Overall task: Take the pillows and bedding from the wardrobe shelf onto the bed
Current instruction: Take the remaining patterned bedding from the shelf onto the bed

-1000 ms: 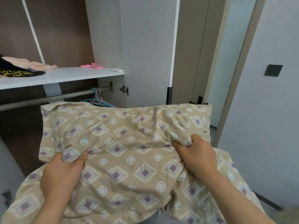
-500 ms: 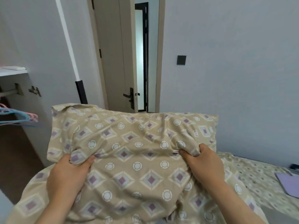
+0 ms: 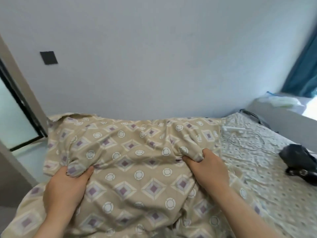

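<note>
Pillows in tan cloth with purple diamonds [image 3: 130, 162] hang near the dotted bed [image 3: 267, 172], bunched in left hand [image 3: 65, 188] and right hand [image 3: 211, 170], not put down yet.

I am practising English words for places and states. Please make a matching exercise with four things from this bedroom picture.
Things:
1. pillow
2. black bag
3. dark wall switch
4. teal curtain

Descriptions:
A. lying on the bed, right side
B. hanging in the far right corner
C. gripped by both hands
D. fixed on the wall, upper left

Pairs: 1-C, 2-A, 3-D, 4-B
</note>
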### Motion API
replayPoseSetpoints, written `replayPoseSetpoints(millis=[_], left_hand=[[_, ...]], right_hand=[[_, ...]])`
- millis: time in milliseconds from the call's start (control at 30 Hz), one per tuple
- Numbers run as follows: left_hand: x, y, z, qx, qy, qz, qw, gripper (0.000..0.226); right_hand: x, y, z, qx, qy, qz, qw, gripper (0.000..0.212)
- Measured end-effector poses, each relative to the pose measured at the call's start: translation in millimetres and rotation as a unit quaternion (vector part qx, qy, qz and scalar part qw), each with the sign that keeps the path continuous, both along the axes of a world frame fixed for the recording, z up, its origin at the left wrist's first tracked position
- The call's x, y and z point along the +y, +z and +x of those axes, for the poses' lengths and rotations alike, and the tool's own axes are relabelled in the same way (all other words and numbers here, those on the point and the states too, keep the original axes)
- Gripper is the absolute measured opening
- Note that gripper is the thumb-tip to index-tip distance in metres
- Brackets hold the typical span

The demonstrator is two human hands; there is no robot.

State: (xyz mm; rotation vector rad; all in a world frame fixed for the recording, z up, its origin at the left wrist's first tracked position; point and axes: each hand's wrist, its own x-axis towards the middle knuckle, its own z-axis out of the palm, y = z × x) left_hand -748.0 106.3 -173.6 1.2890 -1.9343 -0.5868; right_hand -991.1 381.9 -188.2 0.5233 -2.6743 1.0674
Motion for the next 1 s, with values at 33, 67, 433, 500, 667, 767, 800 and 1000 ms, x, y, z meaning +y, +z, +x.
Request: replayPoseSetpoints(millis=[33,67,433,500,667,767,800,1000], left_hand=[[1.5,-3.5,-22.9,-0.008,-0.031,0.002,1.0,0.043],[3.8,-8.1,-45.1,-0.015,-0.063,0.004,0.998,0.043],[89.3,-49.9,-266.1,-0.073,-0.384,0.026,0.92,0.056],[119.8,-62.2,-287.2,-0.079,-0.431,0.032,0.898,0.049],[218.9,-97.5,-302.8,-0.112,-0.523,0.048,0.843,0.045],[283.2,-116.3,-293.8,-0.126,-0.58,0.048,0.804,0.044],[303.5,-122.5,-289.1,-0.133,-0.593,0.045,0.793,0.044],[408.9,-169.1,-267.6,-0.164,-0.636,0.035,0.753,0.045]], right_hand=[[15.2,-4.6,-7.6,-0.009,-0.029,0.003,1.0,0.06],[30.5,-8.8,-14.1,-0.016,-0.057,0.007,0.998,0.061],[179.5,-35.4,-9.8,-0.055,-0.363,0.021,0.93,0.06],[206.3,-44.0,7.1,-0.072,-0.408,0.02,0.91,0.062],[282.3,-64.2,76.1,-0.103,-0.51,0.025,0.854,0.064],[327.6,-79.3,121.2,-0.122,-0.552,0.029,0.824,0.06],[341.8,-86.3,136.0,-0.129,-0.564,0.028,0.816,0.059],[423.4,-134.1,191.2,-0.167,-0.603,-0.004,0.78,0.058]])
